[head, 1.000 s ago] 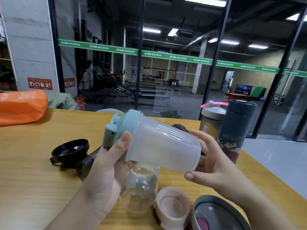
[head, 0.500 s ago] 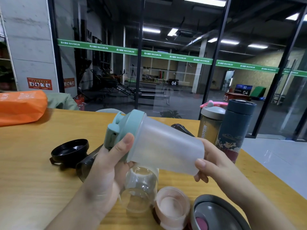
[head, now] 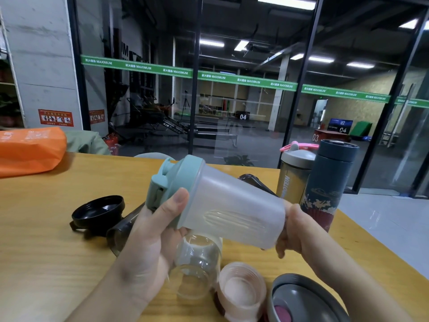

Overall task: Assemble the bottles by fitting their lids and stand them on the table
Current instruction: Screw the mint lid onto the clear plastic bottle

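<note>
I hold a frosted shaker bottle sideways above the wooden table, its teal lid fitted and pointing left. My left hand grips the lid end, thumb across the rim. My right hand grips the bottle's base, fingers curled behind it. Under the bottle lie a clear glass bottle, a pink lid and a grey lid. A black lid and a smoky dark bottle lie to the left.
At the back right stand a capped grey shaker with a pink loop and a dark blue flask. An orange bag lies at the far left. The table's right edge drops to a tiled floor. Glass walls stand behind.
My right hand has slid from the bottle's side round to its base, and the bottle has turned slightly in my hands. My left hand keeps its grip on the lid.
</note>
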A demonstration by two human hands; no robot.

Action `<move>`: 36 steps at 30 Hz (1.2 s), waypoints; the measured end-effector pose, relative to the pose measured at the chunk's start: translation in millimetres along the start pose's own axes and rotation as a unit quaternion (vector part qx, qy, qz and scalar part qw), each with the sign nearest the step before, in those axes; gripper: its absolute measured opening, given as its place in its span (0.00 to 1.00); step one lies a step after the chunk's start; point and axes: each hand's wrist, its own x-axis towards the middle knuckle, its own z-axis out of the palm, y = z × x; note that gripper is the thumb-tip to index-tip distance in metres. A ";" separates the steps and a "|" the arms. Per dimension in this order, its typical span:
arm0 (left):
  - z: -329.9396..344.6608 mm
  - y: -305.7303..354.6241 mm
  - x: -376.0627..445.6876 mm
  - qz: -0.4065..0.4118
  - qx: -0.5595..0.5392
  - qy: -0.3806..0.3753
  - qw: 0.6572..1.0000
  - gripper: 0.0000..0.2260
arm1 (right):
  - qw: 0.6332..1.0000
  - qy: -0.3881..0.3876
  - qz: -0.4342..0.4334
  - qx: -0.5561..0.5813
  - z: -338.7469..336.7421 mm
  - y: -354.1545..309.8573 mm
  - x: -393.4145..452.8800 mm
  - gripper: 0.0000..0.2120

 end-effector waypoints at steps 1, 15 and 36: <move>-1.8 -0.7 0.8 0.006 0.002 0.001 1.000 0.31 | 0.999 0.023 -0.048 0.002 -2.3 1.4 0.8 0.17; -3.0 -3.3 4.1 0.004 0.002 0.015 1.000 0.31 | 0.980 0.119 -0.153 -0.046 -5.5 -5.8 3.2 0.35; -0.8 -2.7 -0.3 0.026 0.076 -0.071 0.994 0.29 | 0.978 0.107 -0.178 -0.017 -10.9 -14.6 -2.9 0.29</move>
